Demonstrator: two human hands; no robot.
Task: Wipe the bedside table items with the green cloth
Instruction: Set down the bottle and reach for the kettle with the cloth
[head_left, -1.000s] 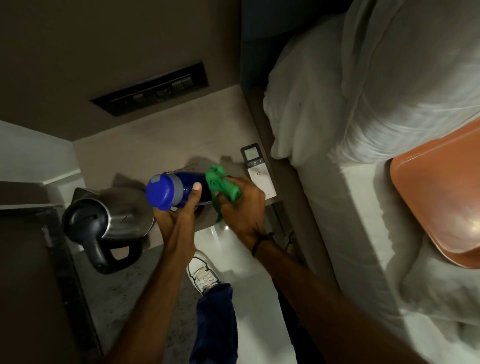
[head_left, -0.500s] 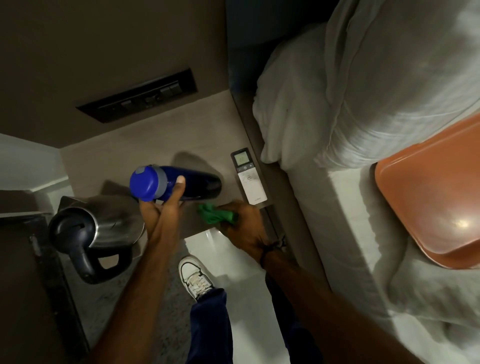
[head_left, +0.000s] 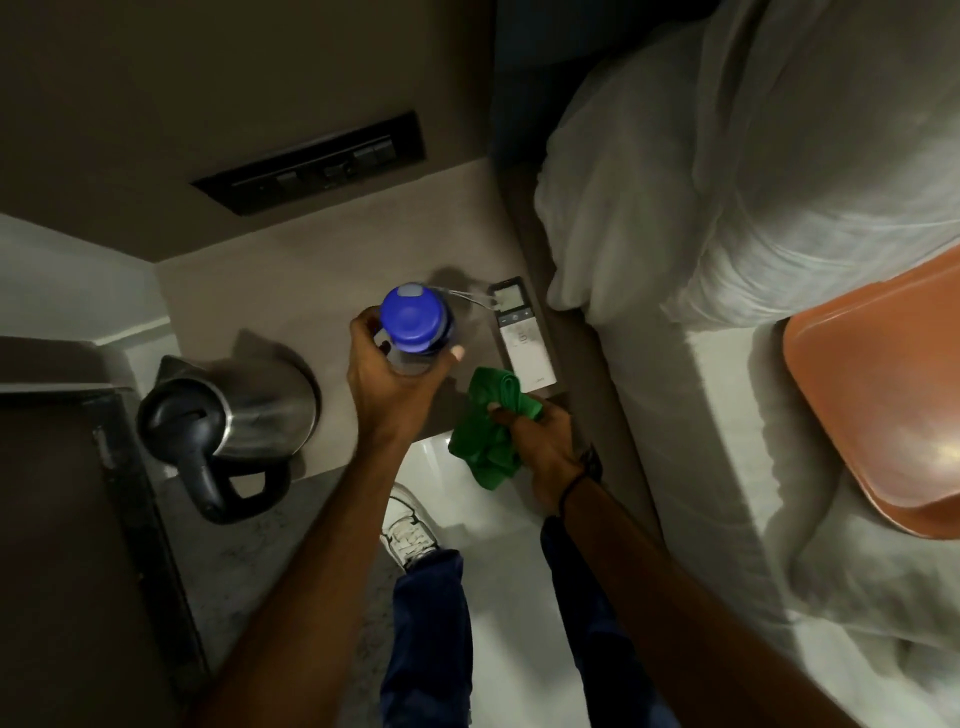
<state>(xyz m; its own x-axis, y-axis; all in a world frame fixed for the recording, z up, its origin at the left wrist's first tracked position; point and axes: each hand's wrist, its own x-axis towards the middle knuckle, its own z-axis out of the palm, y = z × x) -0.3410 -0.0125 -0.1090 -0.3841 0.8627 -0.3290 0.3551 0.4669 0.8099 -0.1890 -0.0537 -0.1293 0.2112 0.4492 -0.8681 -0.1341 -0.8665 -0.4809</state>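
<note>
Left hand (head_left: 395, 384) fingers clamp the blue-capped bottle (head_left: 413, 325) upright over the tabletop (head_left: 291, 291), probably to stand it there. Right hand (head_left: 540, 441) fingers bunch the green cloth (head_left: 483, 441) at the front edge, beside the remote (head_left: 522, 338), likely next.

The blue bottle (head_left: 414, 326) showed mostly its cap; the left hand (head_left: 392, 384) covered the body below it, so whether its base touched the bedside table (head_left: 311, 291) could not be told. The right hand (head_left: 540, 441) hid part of the green cloth (head_left: 485, 441). The remote (head_left: 522, 340) bore markings too small to read. The right edge cut off the orange tray (head_left: 878, 415).
</note>
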